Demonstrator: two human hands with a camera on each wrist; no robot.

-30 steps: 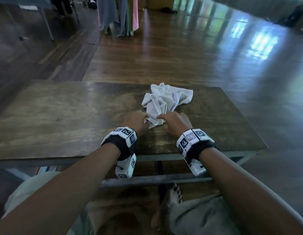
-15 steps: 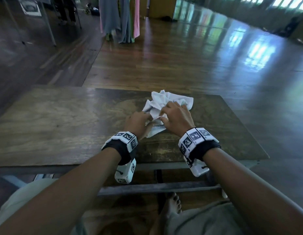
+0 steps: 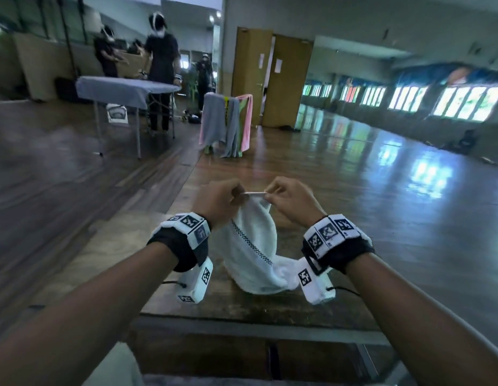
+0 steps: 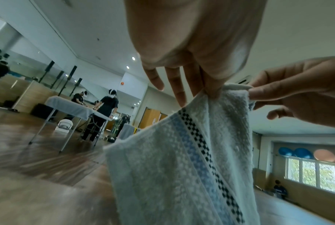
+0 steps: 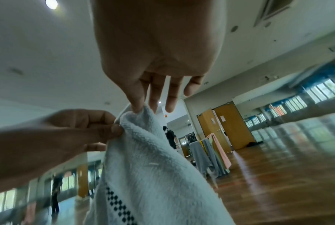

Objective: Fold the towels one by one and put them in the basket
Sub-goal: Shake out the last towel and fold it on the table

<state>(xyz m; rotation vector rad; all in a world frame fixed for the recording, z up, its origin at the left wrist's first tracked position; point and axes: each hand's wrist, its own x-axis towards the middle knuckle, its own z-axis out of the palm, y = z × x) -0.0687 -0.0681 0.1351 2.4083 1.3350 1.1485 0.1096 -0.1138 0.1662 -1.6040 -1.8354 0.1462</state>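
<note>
1. Our left hand [image 3: 220,199] and right hand [image 3: 289,200] each pinch the white towel [image 3: 253,246] by its top edge, grips close together.
2. It hangs straight down from both grips, long axis vertical, its lower end bunched on the counter [image 3: 242,305].
3. Neither hand is nearer.
4. No basket shows; a rack of hanging cloths [image 3: 227,123] stands far off.

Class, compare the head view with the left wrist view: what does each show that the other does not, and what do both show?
Only the head view shows the wooden table under the towel, both wrist bands, and the towel's lower end resting on the table. Only the left wrist view shows the blue band beside the checkered stripe and the balls above the window. Both show the white towel, pinched at its top edge by the left hand and right hand.
</note>
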